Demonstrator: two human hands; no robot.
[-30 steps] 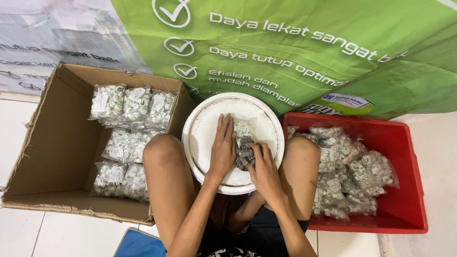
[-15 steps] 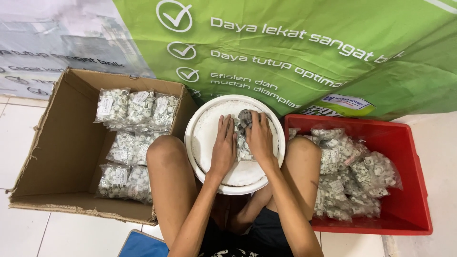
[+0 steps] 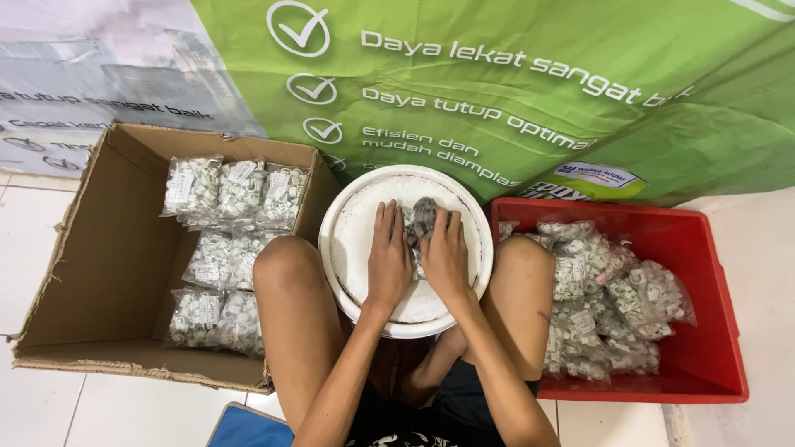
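Well off to the left of my left hand [image 3: 389, 258] sits an open cardboard box [image 3: 91, 273] with clear packets of small white parts [image 3: 236, 194] lined up inside. That hand lies flat, fingers straight, palm down on the white round lid [image 3: 352, 240] between my knees — it grips nothing. Just beside it, my right hand [image 3: 445, 257] presses down on a small grey-white packet [image 3: 422, 217]; whether the fingers curl around it, I cannot tell. Further right, a red plastic bin [image 3: 712, 331] holds a heap of similar packets [image 3: 609, 298].
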